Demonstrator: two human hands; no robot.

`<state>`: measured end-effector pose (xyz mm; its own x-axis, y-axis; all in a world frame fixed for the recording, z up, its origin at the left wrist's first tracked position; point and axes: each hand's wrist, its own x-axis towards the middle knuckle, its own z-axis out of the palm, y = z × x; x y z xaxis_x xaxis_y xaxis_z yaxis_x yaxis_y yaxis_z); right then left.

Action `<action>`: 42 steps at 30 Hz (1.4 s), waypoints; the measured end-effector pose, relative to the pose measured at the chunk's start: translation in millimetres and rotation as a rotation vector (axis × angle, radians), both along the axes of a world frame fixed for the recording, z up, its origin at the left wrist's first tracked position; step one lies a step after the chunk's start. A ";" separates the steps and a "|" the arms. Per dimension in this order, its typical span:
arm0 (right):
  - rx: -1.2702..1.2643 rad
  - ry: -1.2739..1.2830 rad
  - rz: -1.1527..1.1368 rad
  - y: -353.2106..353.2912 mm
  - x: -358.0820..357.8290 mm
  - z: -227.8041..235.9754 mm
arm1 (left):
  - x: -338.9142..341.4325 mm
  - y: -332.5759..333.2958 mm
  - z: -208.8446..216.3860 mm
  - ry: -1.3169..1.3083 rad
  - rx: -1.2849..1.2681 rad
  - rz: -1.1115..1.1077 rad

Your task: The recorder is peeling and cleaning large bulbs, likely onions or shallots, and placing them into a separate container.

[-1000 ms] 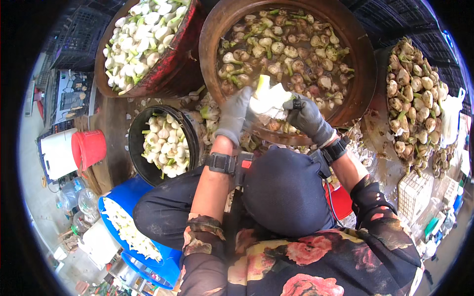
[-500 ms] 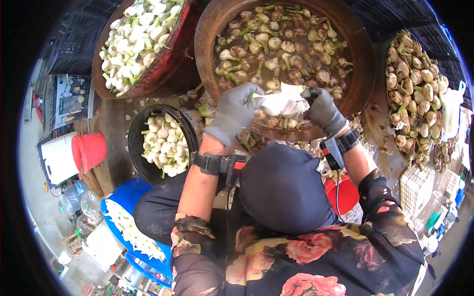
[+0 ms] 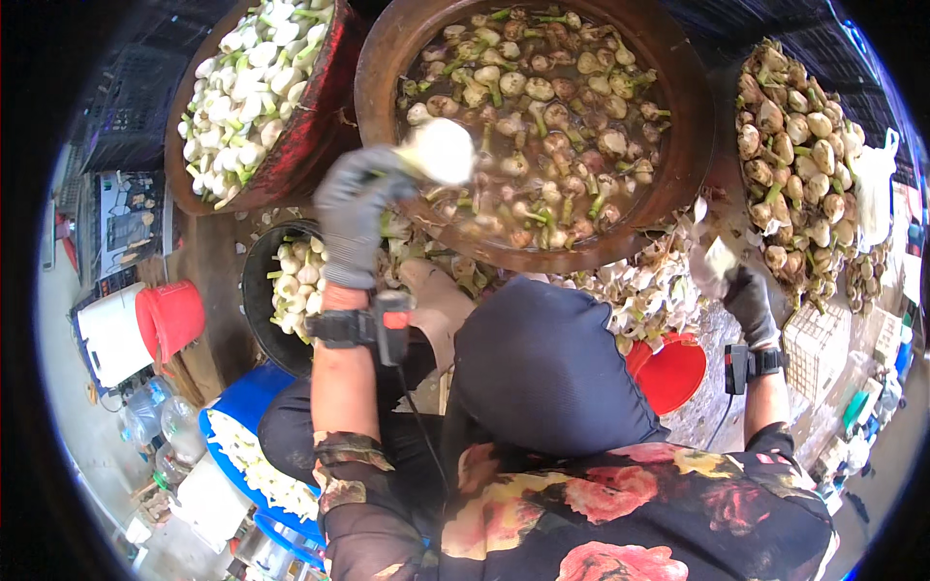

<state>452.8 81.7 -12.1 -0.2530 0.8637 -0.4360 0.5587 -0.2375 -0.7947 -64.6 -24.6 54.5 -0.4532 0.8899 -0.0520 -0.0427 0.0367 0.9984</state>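
My left hand [image 3: 360,208], in a grey glove, grips a white garlic bulb [image 3: 443,152] by its green stem. The bulb is slightly blurred and hangs over the left rim of a wide rusty basin [image 3: 378,77]. Unpeeled garlic bulbs [image 3: 557,140] float in the basin's brown water. On the right, my gloved right hand [image 3: 751,302] is closed on a pale piece of garlic skin [image 3: 715,267], beside a heap of peelings [image 3: 644,286]. The tips of that hand's fingers are partly hidden.
A red-sided tub [image 3: 300,126] of white garlic stands far left; below it sits a black bucket [image 3: 254,281] of bulbs. Dirty garlic is piled [image 3: 799,155] at the right. A red bowl [image 3: 678,373] and a blue basin [image 3: 232,392] flank my knees.
My hands have come apart from above the basin. The left moved left with the bulb; the right moved right and nearer with the skin, which is now off the bulb.
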 end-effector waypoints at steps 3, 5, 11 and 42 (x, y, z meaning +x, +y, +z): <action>-0.019 -1.300 0.464 -0.2 -34.7 28.4 | -62.6 4.5 1.0 -0.111 0.234 0.363; 0.110 -0.840 0.113 21.3 -31.8 30.3 | -106.6 7.9 10.9 -0.312 0.347 0.454; 0.126 -0.106 0.390 62.8 -234.8 12.8 | -79.5 7.2 -13.7 -0.470 0.066 0.397; 0.242 0.392 0.739 17.4 -319.1 -13.2 | 61.9 9.8 -59.6 0.518 -0.237 -0.129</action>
<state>133.7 99.0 -25.2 -0.8789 0.4764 -0.0256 0.1782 0.2780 -0.9439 -2.8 -14.8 -5.1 -0.3614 0.9307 -0.0569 0.4688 0.2341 0.8517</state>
